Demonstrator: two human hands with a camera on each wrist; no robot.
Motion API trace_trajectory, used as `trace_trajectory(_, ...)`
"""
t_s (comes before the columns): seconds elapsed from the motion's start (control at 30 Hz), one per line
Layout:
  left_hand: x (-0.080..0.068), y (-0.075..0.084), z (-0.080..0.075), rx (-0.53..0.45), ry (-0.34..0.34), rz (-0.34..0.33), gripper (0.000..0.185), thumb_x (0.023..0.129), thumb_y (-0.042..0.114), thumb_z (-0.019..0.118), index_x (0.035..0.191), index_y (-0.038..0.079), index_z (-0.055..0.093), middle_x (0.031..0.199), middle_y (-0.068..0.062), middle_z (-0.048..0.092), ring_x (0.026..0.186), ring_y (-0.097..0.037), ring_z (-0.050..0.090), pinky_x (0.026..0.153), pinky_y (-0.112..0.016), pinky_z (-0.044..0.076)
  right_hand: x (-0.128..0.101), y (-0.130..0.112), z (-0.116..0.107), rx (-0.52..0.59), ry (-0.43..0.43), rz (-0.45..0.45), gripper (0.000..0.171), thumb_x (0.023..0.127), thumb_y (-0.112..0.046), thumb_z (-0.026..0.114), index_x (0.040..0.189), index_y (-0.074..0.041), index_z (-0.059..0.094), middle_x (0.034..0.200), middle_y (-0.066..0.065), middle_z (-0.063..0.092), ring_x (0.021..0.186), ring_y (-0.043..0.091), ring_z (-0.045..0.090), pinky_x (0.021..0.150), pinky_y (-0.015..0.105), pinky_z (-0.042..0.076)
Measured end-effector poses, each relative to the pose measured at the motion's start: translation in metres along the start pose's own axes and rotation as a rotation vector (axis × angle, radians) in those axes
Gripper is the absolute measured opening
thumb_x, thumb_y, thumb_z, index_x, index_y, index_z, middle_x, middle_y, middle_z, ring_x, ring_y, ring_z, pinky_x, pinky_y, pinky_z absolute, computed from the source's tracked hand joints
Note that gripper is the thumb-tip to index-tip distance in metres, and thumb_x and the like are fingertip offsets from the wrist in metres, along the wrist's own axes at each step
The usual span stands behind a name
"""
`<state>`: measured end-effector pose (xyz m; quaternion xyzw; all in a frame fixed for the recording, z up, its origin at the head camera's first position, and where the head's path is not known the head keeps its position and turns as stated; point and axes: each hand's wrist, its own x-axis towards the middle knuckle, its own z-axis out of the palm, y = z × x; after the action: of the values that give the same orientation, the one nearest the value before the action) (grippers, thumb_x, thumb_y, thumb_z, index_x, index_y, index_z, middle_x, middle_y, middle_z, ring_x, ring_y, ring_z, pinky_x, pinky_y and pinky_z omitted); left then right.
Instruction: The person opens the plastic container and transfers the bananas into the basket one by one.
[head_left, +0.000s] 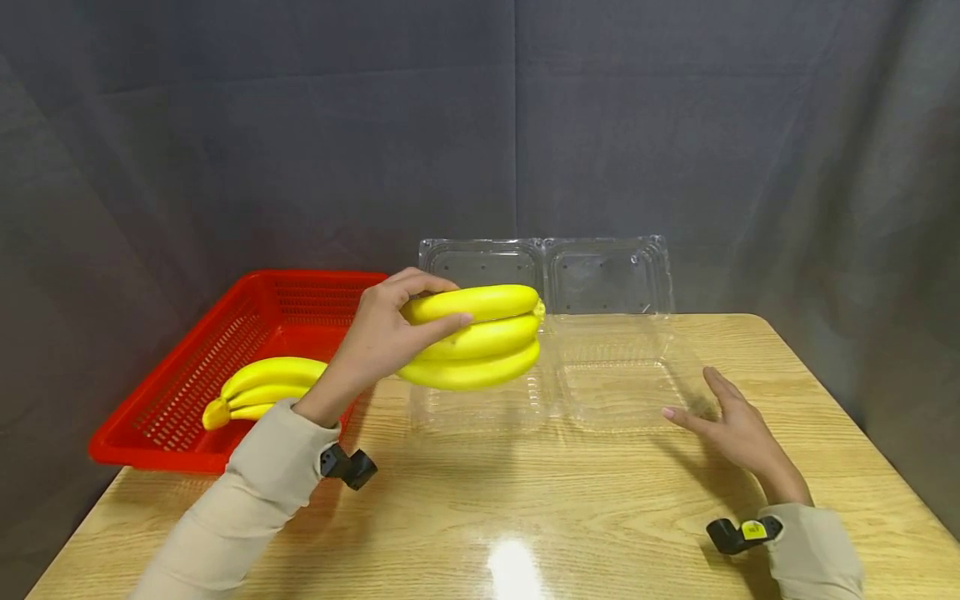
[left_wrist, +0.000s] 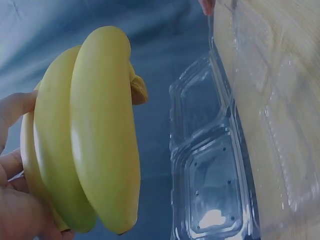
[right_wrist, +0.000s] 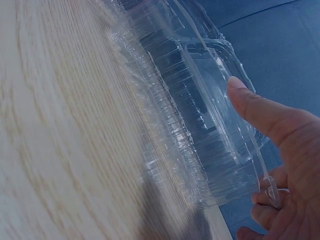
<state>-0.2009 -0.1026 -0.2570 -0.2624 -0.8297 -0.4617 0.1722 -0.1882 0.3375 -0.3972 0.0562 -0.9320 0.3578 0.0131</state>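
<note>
held in the left hand (head_left: 382, 333), fingers wrapped round the bunch of yellow bananas (head_left: 476, 337), lying sideways mid-frame, just above the clear plastic box (head_left: 607, 375). right hand (head_left: 731, 429) flat, fingers loose, touching the box's right edge.

On the bench (head_left: 480, 517) a basket (head_left: 187, 367) sits at the left edge with a banana bunch (head_left: 258, 390) lying in it. Just right of the basket, toward the back, lies an opened clamshell container (head_left: 600, 367), its lid (head_left: 607, 275) standing up behind. A second bunch (head_left: 480, 337) hangs above the container's left compartment.
</note>
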Motion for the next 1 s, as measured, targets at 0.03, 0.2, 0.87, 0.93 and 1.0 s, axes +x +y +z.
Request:
trace_trajectory(0.03, -0.001, -0.001, -0.003, 0.007, 0.001, -0.005, 0.031, 0.080, 0.028, 0.081, 0.106, 0.013, 0.072, 0.098, 0.005, 0.063, 0.085, -0.015, 0.054, 0.070, -0.033, 0.047, 0.000, 0.000, 0.000, 0.000, -0.001, 0.001, 0.103, 0.091, -0.046, 0.064, 0.152, 0.004, -0.001, 0.154, 0.032, 0.000, 0.138, 0.054, 0.003, 0.104, 0.069, 0.012)
trace_trajectory(0.2, -0.006, -0.005, -0.019, 0.046, 0.001, -0.040, 0.034, 0.082, 0.032, 0.078, 0.109, 0.012, 0.070, 0.100, 0.004, 0.062, 0.085, -0.017, 0.053, 0.069, -0.034, 0.047, 0.000, 0.000, 0.000, -0.007, -0.006, 0.007, 0.103, 0.091, -0.047, 0.064, 0.152, 0.004, -0.001, 0.155, 0.032, 0.000, 0.138, 0.054, 0.003, 0.103, 0.070, 0.012)
trace_trajectory(0.87, -0.016, -0.038, -0.073, 0.231, 0.110, -0.070, 0.037, 0.085, 0.033, 0.075, 0.112, 0.008, 0.068, 0.105, -0.003, 0.061, 0.088, -0.019, 0.053, 0.069, -0.025, 0.044, 0.000, 0.003, 0.000, -0.029, -0.003, 0.009, 0.103, 0.091, -0.048, 0.063, 0.152, 0.004, -0.001, 0.154, 0.033, 0.000, 0.137, 0.056, 0.004, 0.103, 0.071, 0.012)
trace_trajectory(0.93, -0.016, -0.042, -0.077, 0.248, 0.119, -0.102, 0.039, 0.085, 0.035, 0.075, 0.112, 0.008, 0.068, 0.106, -0.003, 0.060, 0.089, -0.019, 0.053, 0.069, -0.024, 0.045, 0.000, 0.003, 0.000, -0.030, -0.004, 0.009, 0.103, 0.091, -0.048, 0.063, 0.152, 0.004, -0.001, 0.154, 0.033, 0.000, 0.137, 0.056, 0.004, 0.103, 0.071, 0.013)
trace_trajectory(1.0, -0.017, -0.046, -0.082, 0.258, 0.129, -0.124, 0.040, 0.086, 0.037, 0.074, 0.113, 0.008, 0.067, 0.106, -0.003, 0.059, 0.089, -0.018, 0.052, 0.069, -0.022, 0.045, 0.001, 0.002, 0.000, -0.030, -0.005, 0.008, 0.103, 0.091, -0.048, 0.063, 0.152, 0.004, -0.001, 0.154, 0.033, 0.000, 0.137, 0.056, 0.004, 0.103, 0.071, 0.013)
